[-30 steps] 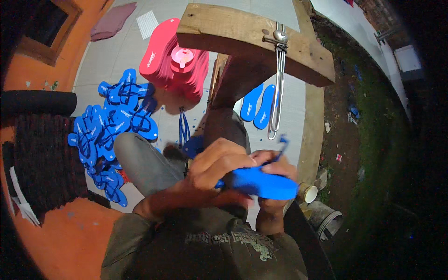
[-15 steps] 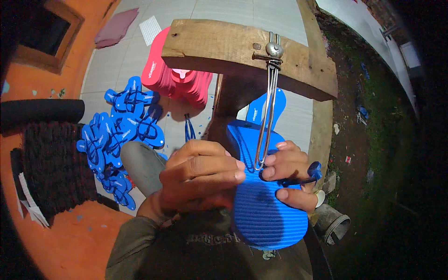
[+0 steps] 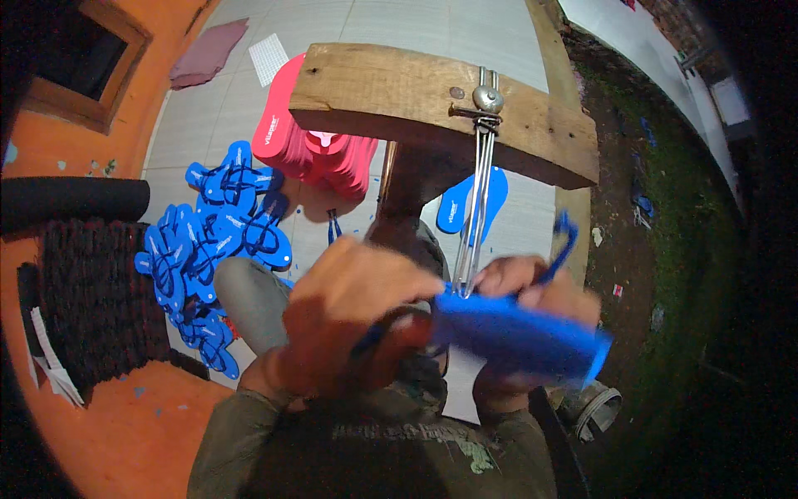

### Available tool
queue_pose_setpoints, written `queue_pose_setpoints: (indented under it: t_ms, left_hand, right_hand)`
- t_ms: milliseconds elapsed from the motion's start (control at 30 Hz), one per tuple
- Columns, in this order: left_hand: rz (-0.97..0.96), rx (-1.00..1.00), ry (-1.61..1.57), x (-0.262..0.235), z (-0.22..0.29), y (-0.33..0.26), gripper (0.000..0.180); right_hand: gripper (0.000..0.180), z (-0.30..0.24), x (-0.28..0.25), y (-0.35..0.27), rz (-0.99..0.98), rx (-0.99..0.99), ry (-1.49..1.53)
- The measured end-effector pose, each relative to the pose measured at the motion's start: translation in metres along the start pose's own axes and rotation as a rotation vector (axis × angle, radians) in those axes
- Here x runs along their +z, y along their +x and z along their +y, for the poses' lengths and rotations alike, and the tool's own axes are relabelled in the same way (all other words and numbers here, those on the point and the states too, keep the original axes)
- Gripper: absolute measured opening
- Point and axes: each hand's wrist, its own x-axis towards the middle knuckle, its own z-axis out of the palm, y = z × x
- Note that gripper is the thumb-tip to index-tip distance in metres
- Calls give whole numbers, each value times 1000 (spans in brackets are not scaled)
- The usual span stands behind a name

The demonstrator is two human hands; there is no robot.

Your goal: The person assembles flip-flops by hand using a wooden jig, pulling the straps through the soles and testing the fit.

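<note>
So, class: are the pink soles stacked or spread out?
Stacked: the pink soles show edge below edge, in layers, under the top ones.

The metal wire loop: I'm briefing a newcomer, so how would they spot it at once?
Find the thick wooden beam across the upper middle. Right of its centre, below a round metal knob, the wire loop runs down toward the right hand. Its long, silvery shape sets it apart from the flat blue sole on the floor behind it.

Heaped blue flip-flops (image 3: 204, 270) and stacked pink soles (image 3: 334, 169) show a sandal workshop (on a tiled floor (image 3: 403, 25))
</note>
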Motion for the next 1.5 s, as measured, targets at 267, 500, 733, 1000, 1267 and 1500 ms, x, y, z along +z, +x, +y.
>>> queue_pose_setpoints:
  t_ms: [267, 500, 733, 1000, 1267, 1500]
  left_hand:
    - [136, -466, -212, -6, -34, 29, 13]
    - [293, -374, -680, -9, -42, -31, 22]
    - [213, -359, -958, 8, -26, -13, 15]
    - [-116, 235, -232, 11, -35, 4, 27]
    - [-391, 25, -573, 13, -45, 17, 37]
    - [-200, -349, -439, 16, -31, 10, 44]
  right_hand:
    - [33, 45, 17, 50, 309, -164, -80]
    - [33, 31, 10, 47, 224, -126, -147]
    - [37, 25, 0, 54, 94, -59, -135]
    - [36, 28, -2, 54, 80, -76, -74]
    - [28, 20, -9, 55, -9, 53, -141]
    - [26, 23, -4, 56, 43, 34, -193]
